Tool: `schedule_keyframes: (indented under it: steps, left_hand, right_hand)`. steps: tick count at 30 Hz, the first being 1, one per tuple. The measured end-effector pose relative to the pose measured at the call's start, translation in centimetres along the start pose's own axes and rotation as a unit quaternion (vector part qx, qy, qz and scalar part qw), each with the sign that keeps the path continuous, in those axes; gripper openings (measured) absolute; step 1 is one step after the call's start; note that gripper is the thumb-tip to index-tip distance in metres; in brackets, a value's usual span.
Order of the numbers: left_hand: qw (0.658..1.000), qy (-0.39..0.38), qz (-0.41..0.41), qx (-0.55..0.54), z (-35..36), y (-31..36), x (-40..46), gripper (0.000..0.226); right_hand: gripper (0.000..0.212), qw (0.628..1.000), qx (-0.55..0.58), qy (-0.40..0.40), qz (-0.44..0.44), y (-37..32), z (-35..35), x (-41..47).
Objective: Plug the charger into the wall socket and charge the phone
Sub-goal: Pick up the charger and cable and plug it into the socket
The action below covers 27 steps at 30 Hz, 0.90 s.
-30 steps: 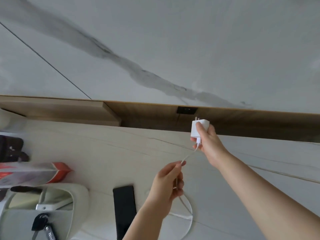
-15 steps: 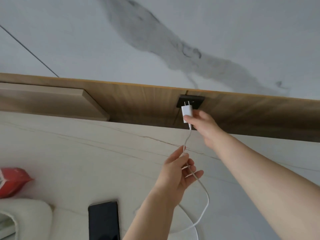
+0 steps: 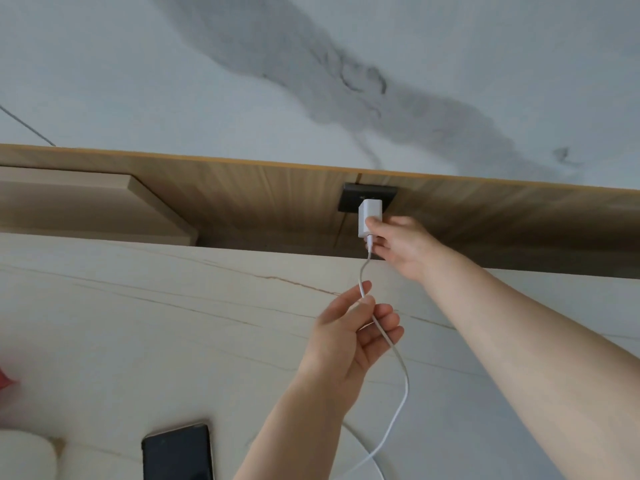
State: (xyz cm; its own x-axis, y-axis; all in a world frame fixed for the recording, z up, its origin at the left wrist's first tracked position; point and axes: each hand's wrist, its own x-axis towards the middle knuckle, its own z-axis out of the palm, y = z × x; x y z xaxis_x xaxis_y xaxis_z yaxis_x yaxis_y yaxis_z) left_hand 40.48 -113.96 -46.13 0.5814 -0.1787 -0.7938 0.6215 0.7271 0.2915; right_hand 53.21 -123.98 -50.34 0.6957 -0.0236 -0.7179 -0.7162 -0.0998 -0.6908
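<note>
The white charger (image 3: 370,218) has moved up since the earlier picture and is now sitting against the black wall socket (image 3: 353,201), where before its prongs were still showing just below it.

In the head view, the right hand (image 3: 398,245) is holding the charger in a tight grip, with the thumb on its front and the fingers tucked behind. The socket is touching the top of the charger, just above that grip. The white cable (image 3: 398,362) is hanging down from the charger. The left hand (image 3: 349,336) is pinching the cable between thumb and finger, below the right hand. The cable is looping down past it onto the pale surface (image 3: 156,323). The dark phone (image 3: 177,452) is lying flat on the surface, well below and to the left of both hands.
</note>
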Motion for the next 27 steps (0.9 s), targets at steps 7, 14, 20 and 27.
schedule_keyframes:
  steps: [7, 14, 20, 27]
  left_hand:
    - [1.0, 0.024, 0.002, -0.007, -0.3, 0.1, -0.2, 0.023]
    - [0.999, 0.023, 0.002, -0.022, 0.2, 0.5, -0.1, 0.025]
    - [1.0, 0.022, 0.008, -0.019, 0.1, 0.9, 0.1, 0.025]
    - [0.999, 0.037, 0.01, -0.011, 0.1, 1.1, 0.6, 0.025]
  right_hand:
    - [0.04, 1.0, 0.022, 0.011, -0.004, 0.1, 0.5, 0.3]
    - [0.034, 0.998, 0.029, 0.048, -0.027, 0.8, 1.0, 0.5]
    - [0.034, 0.988, 0.14, 0.07, -0.013, 0.8, 1.9, 0.4]
    - [0.037, 0.987, 0.11, 0.111, -0.039, 0.6, 2.3, 1.4]
